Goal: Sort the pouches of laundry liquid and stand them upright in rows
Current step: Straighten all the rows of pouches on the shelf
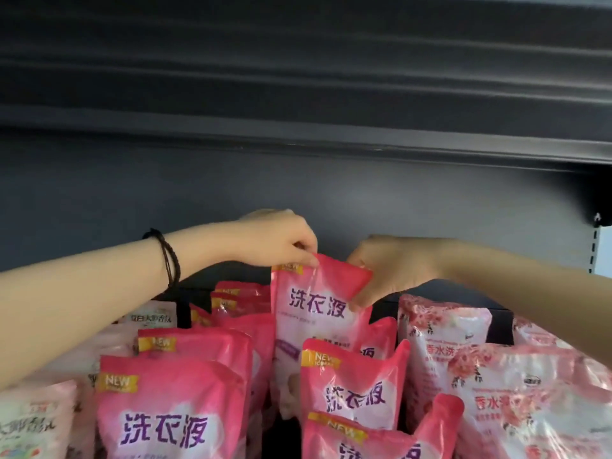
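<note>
Two hands (281, 240) (390, 270), pouch (318, 313) top edge pinched

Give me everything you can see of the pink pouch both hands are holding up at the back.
The held pink pouch is glossy, crinkled plastic film, hot pink with a whitish middle, large purple characters and a gold NEW badge at its top left. It stands roughly upright, higher than its neighbours. The left hand pinches its top edge, and the right hand grips its angled top right corner. A matching front pouch hides its lower part.
</note>
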Motion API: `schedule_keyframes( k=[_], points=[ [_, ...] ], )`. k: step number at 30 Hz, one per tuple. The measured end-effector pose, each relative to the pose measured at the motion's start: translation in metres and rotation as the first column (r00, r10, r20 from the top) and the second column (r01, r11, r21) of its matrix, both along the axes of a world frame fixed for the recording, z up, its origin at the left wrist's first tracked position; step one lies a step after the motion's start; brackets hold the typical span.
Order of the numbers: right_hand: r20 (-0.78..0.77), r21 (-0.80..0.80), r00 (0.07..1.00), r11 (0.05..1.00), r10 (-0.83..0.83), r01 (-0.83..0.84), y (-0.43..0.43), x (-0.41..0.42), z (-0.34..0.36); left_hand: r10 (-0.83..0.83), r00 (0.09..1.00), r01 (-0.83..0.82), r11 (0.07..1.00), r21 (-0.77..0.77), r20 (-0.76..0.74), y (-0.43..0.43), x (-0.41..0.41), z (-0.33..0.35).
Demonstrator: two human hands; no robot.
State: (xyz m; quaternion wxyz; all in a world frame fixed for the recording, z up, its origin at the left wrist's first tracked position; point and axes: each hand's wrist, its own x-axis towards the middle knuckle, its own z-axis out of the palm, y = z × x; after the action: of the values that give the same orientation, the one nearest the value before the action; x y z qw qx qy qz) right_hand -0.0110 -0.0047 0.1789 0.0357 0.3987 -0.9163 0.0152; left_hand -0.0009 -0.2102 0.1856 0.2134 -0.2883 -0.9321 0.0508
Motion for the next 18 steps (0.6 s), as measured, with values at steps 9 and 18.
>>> schedule_keyframes(
  k=[9, 18],
  points=[
    [0.19, -0.98, 0.934, 0.108, 0.303, 0.164, -0.024, 0.016, 0.029, -0.157, 0.972, 0.203, 0.207, 0.957, -0.172, -0.009, 0.023, 0.046],
    [0.006, -0.973, 0.969, -0.223, 0.248, 0.063, -0.067, 0.079, 0.03, -0.332, 0.909, 0.179, -0.231, 0.956, -0.251, -0.004, 0.074, 0.005]
  ],
)
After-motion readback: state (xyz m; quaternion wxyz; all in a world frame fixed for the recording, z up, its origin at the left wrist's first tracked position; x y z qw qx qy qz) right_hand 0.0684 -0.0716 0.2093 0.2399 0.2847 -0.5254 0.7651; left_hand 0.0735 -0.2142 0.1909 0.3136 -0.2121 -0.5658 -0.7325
